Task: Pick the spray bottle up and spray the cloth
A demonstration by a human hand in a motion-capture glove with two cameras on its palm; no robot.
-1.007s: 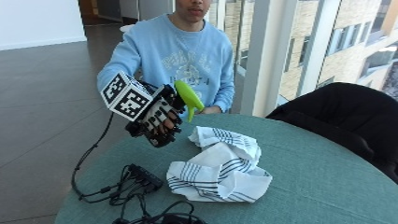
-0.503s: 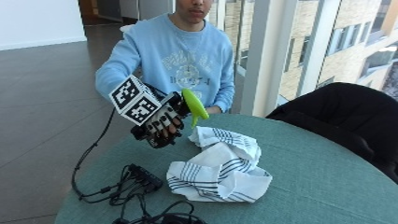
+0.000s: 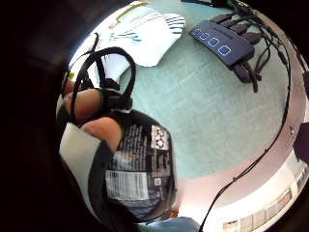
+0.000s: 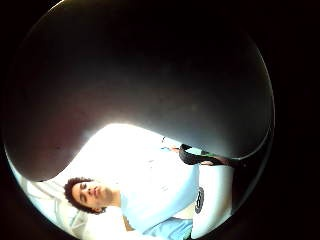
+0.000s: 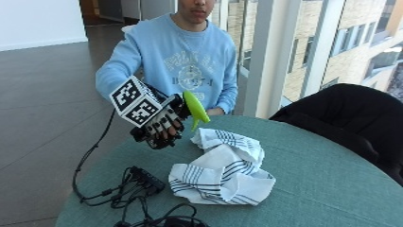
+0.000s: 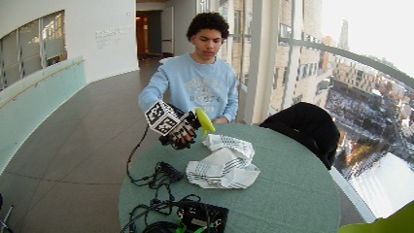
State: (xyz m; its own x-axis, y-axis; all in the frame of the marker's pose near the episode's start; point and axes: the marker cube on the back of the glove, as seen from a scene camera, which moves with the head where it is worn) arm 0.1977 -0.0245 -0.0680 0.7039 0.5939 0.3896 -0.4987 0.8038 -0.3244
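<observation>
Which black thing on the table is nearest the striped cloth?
The small black hub with cables, lying just beside the striped cloth. The other black box sits farther off, at the table's near edge.

The spray bottle's (image 3: pixel 140 169) dark label carries fine white print, a barcode and a small square symbol, none of it legible. The sweatshirt (image 5: pixel 189 61) has a pale chest print, also unreadable. Faint wall lettering (image 6: pixel 113 33) cannot be read.
</observation>
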